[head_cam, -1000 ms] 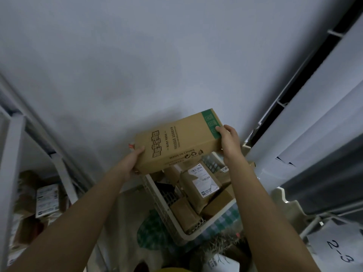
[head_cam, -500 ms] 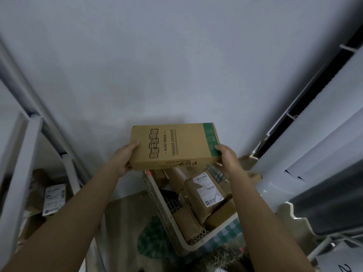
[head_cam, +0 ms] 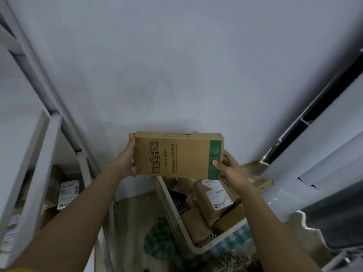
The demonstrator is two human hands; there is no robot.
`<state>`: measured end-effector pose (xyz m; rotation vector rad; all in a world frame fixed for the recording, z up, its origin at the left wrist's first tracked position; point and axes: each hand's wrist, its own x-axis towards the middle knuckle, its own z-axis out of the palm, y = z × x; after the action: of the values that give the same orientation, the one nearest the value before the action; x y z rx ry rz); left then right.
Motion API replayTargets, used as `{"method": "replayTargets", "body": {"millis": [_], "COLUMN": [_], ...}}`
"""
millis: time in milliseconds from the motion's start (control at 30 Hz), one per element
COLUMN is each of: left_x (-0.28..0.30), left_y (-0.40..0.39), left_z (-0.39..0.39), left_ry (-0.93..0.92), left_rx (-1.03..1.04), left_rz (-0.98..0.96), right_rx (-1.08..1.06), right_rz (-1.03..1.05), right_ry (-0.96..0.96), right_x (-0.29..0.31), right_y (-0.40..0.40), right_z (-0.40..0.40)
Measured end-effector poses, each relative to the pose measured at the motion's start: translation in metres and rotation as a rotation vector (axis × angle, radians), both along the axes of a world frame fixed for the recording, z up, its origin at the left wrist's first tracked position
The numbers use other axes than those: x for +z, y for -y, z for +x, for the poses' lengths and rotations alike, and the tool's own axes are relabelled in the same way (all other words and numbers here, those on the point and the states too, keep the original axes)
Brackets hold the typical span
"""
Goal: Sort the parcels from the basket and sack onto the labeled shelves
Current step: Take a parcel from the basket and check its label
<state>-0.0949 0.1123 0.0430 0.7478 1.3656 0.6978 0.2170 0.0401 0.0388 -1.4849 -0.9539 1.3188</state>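
Observation:
I hold a long brown cardboard box (head_cam: 176, 156) with dark printed text and a green band at its right end, above the basket. My left hand (head_cam: 127, 160) grips its left end, fingers curled over the edge. My right hand (head_cam: 227, 167) grips the green end, thumb on the front face. Below stands a white plastic basket (head_cam: 172, 218) with several brown paper parcels, one (head_cam: 214, 199) bearing a white shipping label. The sack is hidden or unclear.
A white metal shelf frame (head_cam: 39, 154) rises at the left, with labelled parcels (head_cam: 67, 193) on a lower shelf. White shelf boards (head_cam: 314, 154) slope along the right. A checked cloth (head_cam: 161, 238) lies on the floor under the basket. A plain wall is ahead.
The box has been turned from tilted to nearly level with its printed face toward me. The view has shifted, and both hands stay on the box ends.

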Motion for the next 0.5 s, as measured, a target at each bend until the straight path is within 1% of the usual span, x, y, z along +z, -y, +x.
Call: {"method": "replayTargets", "body": {"millis": [100, 267, 400, 500], "left_x": [0.0, -0.003, -0.007, -0.009], "left_y": [0.002, 0.002, 0.0, 0.0], "left_z": [-0.001, 0.007, 0.008, 0.005], "left_ry": [0.061, 0.005, 0.023, 0.049], "left_rx": [0.062, 0.16, 0.25, 0.246], "left_rz": [0.014, 0.116, 0.198, 0.262], "right_rx": [0.046, 0.104, 0.155, 0.098], "right_rz": [0.019, -0.015, -0.094, -0.141], "right_ry": [-0.028, -0.013, -0.166, -0.292], "right_x": [-0.004, 0.0, 0.004, 0.003], "right_y": [0.003, 0.001, -0.001, -0.003], "right_z": [0.0, -0.006, -0.006, -0.006]}}
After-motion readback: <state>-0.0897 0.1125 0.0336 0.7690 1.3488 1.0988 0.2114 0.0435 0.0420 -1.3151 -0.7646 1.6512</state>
